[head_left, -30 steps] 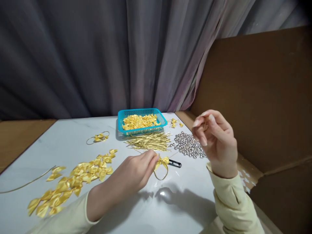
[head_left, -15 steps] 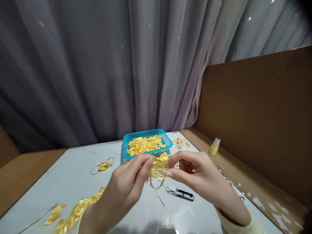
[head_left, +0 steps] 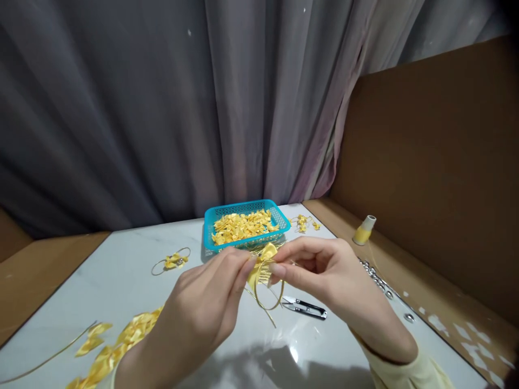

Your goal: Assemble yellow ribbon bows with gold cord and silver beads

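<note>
A gray curtain [head_left: 170,119] hangs behind the white tabletop [head_left: 133,270]. The left hand [head_left: 206,297] has its grip pinched on one side of a yellow bow [head_left: 268,252], and the right hand [head_left: 328,275] pinches the other side, above the tabletop and in front of the blue basket [head_left: 208,229]. Black snips [head_left: 308,309] lie near the right hand. A thin gold ring [head_left: 269,309] hangs below the bow; silver beads [head_left: 375,275] lie beyond the right wrist.

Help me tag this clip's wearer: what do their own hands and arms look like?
The left hand and right hand are bare, with no glove or ring showing. The right sleeve is pale yellow and plain where visible; only a sliver of the similar left sleeve shows.
</note>
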`<state>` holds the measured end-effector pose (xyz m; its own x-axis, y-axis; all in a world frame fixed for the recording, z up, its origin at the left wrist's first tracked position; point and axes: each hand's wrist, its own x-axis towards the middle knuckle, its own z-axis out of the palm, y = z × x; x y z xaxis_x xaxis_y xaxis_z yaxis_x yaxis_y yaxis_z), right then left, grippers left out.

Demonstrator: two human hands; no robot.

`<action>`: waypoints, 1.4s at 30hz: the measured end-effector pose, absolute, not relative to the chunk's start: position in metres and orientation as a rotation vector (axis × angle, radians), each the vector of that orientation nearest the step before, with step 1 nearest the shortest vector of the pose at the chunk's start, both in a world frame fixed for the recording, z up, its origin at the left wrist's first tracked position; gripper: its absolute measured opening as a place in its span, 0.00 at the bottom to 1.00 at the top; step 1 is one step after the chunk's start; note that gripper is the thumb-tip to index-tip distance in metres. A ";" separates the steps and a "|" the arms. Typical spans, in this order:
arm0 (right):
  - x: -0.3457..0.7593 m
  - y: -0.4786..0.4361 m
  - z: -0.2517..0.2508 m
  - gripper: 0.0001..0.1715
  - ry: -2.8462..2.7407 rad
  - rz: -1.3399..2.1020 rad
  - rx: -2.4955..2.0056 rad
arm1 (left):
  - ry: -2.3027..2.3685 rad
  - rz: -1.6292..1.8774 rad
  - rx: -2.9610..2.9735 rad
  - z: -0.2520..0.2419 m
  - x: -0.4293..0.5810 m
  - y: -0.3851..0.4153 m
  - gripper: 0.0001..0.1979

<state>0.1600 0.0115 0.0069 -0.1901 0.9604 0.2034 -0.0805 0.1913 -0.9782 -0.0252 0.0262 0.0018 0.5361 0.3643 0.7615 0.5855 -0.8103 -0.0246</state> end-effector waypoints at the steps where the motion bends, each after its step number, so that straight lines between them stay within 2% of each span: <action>1: 0.160 0.011 0.006 0.06 -1.445 1.126 -0.956 | -0.786 -1.126 -2.486 0.001 -0.026 0.026 0.07; 5: 0.161 0.006 0.001 0.06 -1.593 0.735 -1.052 | -0.784 -1.072 -2.504 0.000 -0.027 0.026 0.07; 8: 0.162 0.003 0.000 0.06 -1.680 0.573 -1.039 | -0.776 -1.032 -2.520 0.000 -0.028 0.026 0.07; 22: 0.160 0.001 0.001 0.06 -1.855 0.245 -0.867 | -0.669 -1.017 -2.543 -0.002 -0.028 0.030 0.09; 29: 0.164 0.009 0.001 0.02 -1.798 0.420 -0.969 | -0.691 -1.053 -2.681 -0.004 -0.027 0.030 0.09; 35: 0.166 0.016 0.005 0.06 -1.786 0.761 -0.982 | -0.767 -1.058 -2.809 -0.005 -0.029 0.027 0.09; 42: 0.168 0.016 0.009 0.12 -1.718 0.907 -1.003 | -0.835 -1.105 -2.859 0.001 -0.029 0.024 0.06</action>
